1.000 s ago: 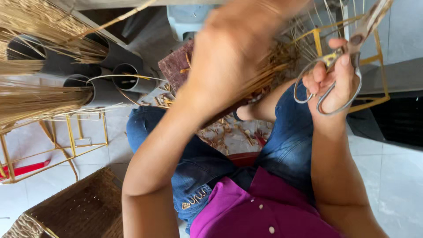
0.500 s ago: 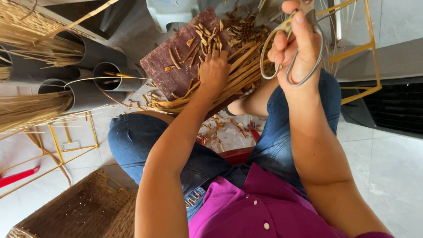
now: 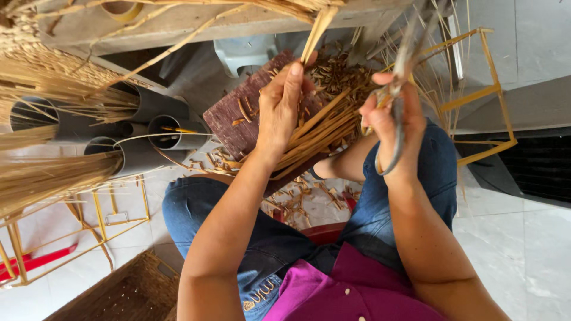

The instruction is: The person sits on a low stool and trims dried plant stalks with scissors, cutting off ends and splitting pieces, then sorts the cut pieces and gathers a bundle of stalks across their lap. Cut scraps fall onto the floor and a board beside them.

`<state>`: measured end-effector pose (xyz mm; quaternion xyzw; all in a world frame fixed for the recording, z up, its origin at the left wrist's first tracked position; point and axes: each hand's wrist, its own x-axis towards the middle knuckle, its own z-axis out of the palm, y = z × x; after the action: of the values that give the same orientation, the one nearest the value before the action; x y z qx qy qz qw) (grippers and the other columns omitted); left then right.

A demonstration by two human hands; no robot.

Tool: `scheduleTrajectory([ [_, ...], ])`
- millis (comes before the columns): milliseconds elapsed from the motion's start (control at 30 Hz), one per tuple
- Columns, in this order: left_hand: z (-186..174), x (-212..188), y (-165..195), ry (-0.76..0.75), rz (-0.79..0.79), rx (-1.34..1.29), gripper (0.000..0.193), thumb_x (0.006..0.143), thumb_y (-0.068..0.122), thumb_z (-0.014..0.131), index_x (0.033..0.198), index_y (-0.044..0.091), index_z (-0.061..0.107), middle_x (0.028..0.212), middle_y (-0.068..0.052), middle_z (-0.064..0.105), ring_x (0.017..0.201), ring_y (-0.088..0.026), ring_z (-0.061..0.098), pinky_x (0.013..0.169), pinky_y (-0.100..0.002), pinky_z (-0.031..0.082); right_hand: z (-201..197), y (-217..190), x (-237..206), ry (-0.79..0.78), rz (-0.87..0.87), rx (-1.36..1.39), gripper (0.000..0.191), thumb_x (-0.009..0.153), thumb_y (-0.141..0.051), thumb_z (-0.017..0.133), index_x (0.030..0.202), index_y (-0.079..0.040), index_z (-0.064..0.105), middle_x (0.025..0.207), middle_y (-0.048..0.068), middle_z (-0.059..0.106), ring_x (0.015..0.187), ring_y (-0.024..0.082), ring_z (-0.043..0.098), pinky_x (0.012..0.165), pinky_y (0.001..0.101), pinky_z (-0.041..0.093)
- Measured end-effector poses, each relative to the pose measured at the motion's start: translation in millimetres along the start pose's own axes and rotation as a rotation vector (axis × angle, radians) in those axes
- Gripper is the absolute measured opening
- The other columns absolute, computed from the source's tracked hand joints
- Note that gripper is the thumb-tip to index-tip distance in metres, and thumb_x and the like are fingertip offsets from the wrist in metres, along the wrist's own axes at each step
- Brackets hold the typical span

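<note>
Straw strips (image 3: pixel 315 128) lie in a bunch across a dark red board (image 3: pixel 235 119), which sits above the person's knees in the head view. The bunch runs slantwise, from low on the left up toward the right, and it lies just in front of both hands. The left hand (image 3: pixel 284 107) is nearer; it presses down on the bunch, and its fingers pinch one flat strip (image 3: pixel 318 30) that stands almost straight up. The right hand (image 3: pixel 389 128) is closed around the loops of metal scissors (image 3: pixel 399 77). The blades point up and away, just to the right of that strip; they look blurry, so how wide they gape is hard to tell. Small cut bits (image 3: pixel 342 74) lie heaped on the far end of the board. On the left, grey pipes (image 3: pixel 148 128) lie on their sides with long dry straw (image 3: pixel 53 178) poking out of them. A woven basket (image 3: pixel 125 291) sits low on the left; what is in it cannot be seen.
</note>
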<state>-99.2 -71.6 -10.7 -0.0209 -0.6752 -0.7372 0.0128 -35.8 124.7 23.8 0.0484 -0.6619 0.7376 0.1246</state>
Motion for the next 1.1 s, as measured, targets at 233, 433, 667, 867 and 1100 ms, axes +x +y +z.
scheduleTrajectory([
  [233, 18, -21, 25, -0.101, 0.048, -0.235, 0.027, 0.110, 0.024, 0.062, 0.122, 0.001, 0.070, 0.090, 0.003, 0.060, 0.080, -0.005, 0.050, 0.072, -0.021, 0.044, 9, 8, -5, -0.142, 0.052, -0.190, 0.058, 0.097, -0.020, 0.078, 0.147, -0.005, 0.053, 0.112, 0.004, 0.061, 0.099, 0.010, 0.057, 0.092, 0.0253, 0.050],
  [433, 31, -34, 17, -0.163, 0.000, -0.266, 0.021, 0.108, 0.018, 0.063, 0.117, 0.001, 0.069, 0.091, 0.003, 0.063, 0.079, -0.004, 0.053, 0.071, -0.020, 0.047, 10, 8, -3, -0.190, 0.046, -0.048, 0.060, 0.100, -0.027, 0.077, 0.148, -0.002, 0.050, 0.111, 0.004, 0.066, 0.100, 0.012, 0.064, 0.093, 0.0257, 0.052],
  [667, 33, -36, 19, -0.151, -0.017, -0.252, 0.020, 0.107, 0.019, 0.063, 0.114, 0.001, 0.070, 0.094, 0.004, 0.065, 0.085, -0.002, 0.058, 0.074, -0.018, 0.053, 10, 5, -4, -0.178, 0.076, -0.095, 0.063, 0.099, -0.034, 0.076, 0.146, 0.000, 0.053, 0.109, 0.006, 0.070, 0.098, 0.013, 0.066, 0.092, 0.0263, 0.053],
  [867, 38, -40, 25, -0.183, 0.013, -0.280, 0.020, 0.109, 0.020, 0.064, 0.110, 0.001, 0.070, 0.093, 0.000, 0.067, 0.077, -0.003, 0.061, 0.066, -0.020, 0.054, 8, 10, -5, -0.126, -0.035, -0.136, 0.057, 0.098, -0.034, 0.076, 0.139, 0.000, 0.056, 0.117, 0.004, 0.067, 0.109, 0.010, 0.064, 0.097, 0.0260, 0.053],
  [1100, 39, -39, 31, -0.174, -0.057, -0.155, 0.022, 0.105, 0.024, 0.065, 0.109, 0.003, 0.071, 0.083, 0.003, 0.065, 0.068, -0.003, 0.059, 0.060, -0.019, 0.050, 9, 8, -10, 0.002, 0.168, -0.054, 0.032, 0.102, -0.019, 0.074, 0.125, 0.002, 0.064, 0.074, 0.001, 0.057, 0.053, 0.007, 0.048, 0.046, 0.0226, 0.036],
])
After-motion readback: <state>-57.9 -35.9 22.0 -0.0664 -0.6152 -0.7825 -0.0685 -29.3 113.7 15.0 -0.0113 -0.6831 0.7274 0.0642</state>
